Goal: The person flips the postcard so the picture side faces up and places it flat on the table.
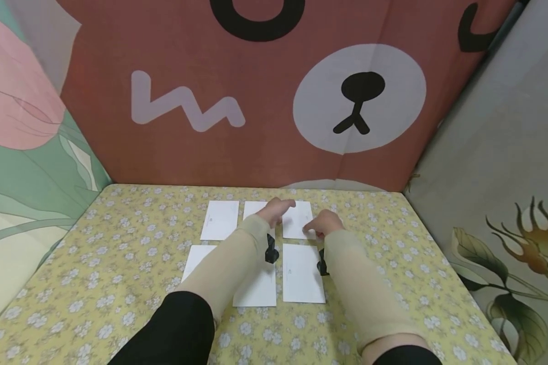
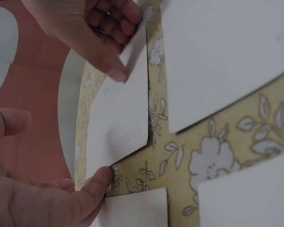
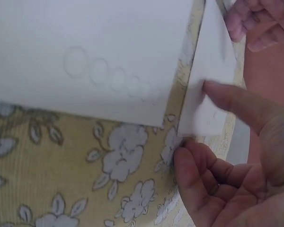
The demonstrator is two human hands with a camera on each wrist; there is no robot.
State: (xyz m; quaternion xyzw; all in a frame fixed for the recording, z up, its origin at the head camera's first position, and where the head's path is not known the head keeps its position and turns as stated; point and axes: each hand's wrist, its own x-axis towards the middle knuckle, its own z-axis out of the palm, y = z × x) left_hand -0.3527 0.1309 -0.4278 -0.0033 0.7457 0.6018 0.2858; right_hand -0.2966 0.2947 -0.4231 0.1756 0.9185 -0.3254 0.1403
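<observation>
A white envelope [image 1: 297, 224] with a row of small printed ovals lies at the far right of a two-row layout. My right hand [image 1: 326, 223] grips its right edge, thumb [image 3: 217, 92] on the top face and curled fingers along the side. My left hand [image 1: 276, 210] reaches over the far middle envelope [image 1: 253, 207]. In the left wrist view, its fingertips [image 2: 102, 177] touch near a corner of the far right envelope, with the thumb [image 2: 14, 122] raised off the paper. My left forearm partly covers the near left envelope [image 1: 196, 256] and the near middle one [image 1: 258, 291].
The far left envelope [image 1: 220, 220] and near right envelope [image 1: 303, 274] lie flat on the yellow floral tablecloth [image 1: 132, 253]. A brown bear-print cloth [image 1: 265, 152] hangs behind the table. Patterned cloths flank both sides. Small black devices [image 1: 271, 251] sit at my wrists.
</observation>
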